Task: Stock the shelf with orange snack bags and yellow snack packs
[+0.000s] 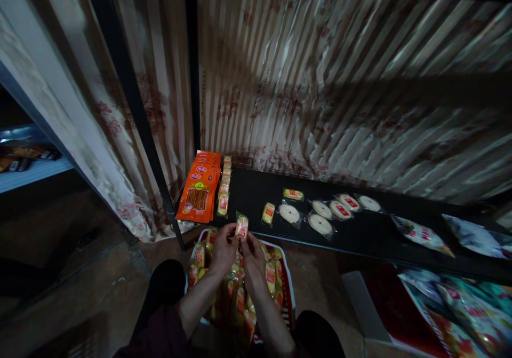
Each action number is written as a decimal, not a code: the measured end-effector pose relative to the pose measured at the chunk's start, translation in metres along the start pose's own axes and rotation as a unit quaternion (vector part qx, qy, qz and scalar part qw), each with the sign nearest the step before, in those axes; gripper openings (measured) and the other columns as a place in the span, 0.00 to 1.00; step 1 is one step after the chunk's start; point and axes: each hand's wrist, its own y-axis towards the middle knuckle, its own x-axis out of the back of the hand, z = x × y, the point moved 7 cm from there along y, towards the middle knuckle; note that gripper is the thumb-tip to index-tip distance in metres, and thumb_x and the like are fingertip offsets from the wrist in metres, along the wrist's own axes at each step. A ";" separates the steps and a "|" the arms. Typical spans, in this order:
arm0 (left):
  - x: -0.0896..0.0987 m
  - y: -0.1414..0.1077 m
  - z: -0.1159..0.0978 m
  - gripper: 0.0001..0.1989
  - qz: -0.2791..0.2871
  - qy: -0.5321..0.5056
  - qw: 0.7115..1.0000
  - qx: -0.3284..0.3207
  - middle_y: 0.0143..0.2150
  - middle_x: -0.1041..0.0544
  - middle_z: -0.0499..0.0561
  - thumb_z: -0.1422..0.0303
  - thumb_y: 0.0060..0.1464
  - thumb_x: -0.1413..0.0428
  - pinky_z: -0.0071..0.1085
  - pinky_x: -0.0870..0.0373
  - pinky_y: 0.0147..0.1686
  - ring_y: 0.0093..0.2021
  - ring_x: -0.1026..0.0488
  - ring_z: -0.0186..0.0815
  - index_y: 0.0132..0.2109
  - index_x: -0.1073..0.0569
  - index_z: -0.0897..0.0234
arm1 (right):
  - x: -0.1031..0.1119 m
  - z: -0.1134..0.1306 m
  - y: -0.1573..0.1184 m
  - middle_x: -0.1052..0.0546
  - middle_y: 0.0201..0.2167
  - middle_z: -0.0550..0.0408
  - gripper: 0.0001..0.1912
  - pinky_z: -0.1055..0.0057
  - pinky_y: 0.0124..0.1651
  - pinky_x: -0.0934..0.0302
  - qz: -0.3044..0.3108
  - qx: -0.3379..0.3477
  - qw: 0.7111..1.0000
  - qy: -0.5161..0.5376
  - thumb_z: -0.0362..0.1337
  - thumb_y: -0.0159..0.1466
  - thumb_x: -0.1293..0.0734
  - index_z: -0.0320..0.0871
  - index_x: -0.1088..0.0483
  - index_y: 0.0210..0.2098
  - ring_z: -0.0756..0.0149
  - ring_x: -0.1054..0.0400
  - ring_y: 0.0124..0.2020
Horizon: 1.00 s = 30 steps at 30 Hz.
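Note:
Between my two hands I hold a small wrapped snack cake (241,227), yellow with a red and white label, upright above a basket. My left hand (224,248) pinches its left side, and my right hand (253,255) grips its lower right. Below them the white-rimmed basket (288,280) is full of similar wrapped cakes (271,277), partly hidden by my forearms. Just beyond my hands, a row of the same cakes (223,204) runs back along the black shelf (252,187). Two more wrapped cakes, one (268,213) nearer and one (293,193) farther back, lie to the right.
Orange snack packets (198,192) overlap at the shelf's left end, beside a dark metal post (138,118). Round white wrapped pastries (288,213) and larger bags (422,234) lie rightward. A box (384,310) with bags stands on the floor at right. A pleated curtain (320,80) hangs behind.

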 end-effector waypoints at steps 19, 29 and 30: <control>-0.026 0.104 -0.027 0.18 -0.047 0.079 0.994 -0.057 0.41 0.25 0.54 0.80 0.42 0.44 0.38 0.40 0.53 0.45 0.31 0.43 0.40 0.23 0.59 | -0.053 0.024 0.113 0.22 0.38 0.53 0.26 0.65 0.47 0.36 0.011 0.026 0.999 0.025 0.45 0.48 0.30 0.41 0.30 0.44 0.60 0.28 0.41; -0.048 0.127 -0.029 0.17 -0.010 0.195 0.981 -0.011 0.50 0.26 0.57 0.75 0.51 0.49 0.36 0.40 0.56 0.53 0.32 0.40 0.49 0.28 0.63 | -0.058 0.017 0.153 0.22 0.38 0.52 0.26 0.66 0.44 0.35 -0.007 0.040 0.999 0.032 0.45 0.47 0.32 0.43 0.32 0.44 0.62 0.28 0.38; -0.050 0.128 -0.028 0.18 -0.005 0.216 0.976 -0.006 0.51 0.27 0.57 0.74 0.53 0.50 0.34 0.40 0.57 0.54 0.32 0.39 0.51 0.29 0.64 | -0.057 0.016 0.156 0.22 0.38 0.52 0.25 0.66 0.44 0.35 -0.006 0.054 0.998 0.021 0.45 0.48 0.32 0.43 0.32 0.44 0.62 0.27 0.38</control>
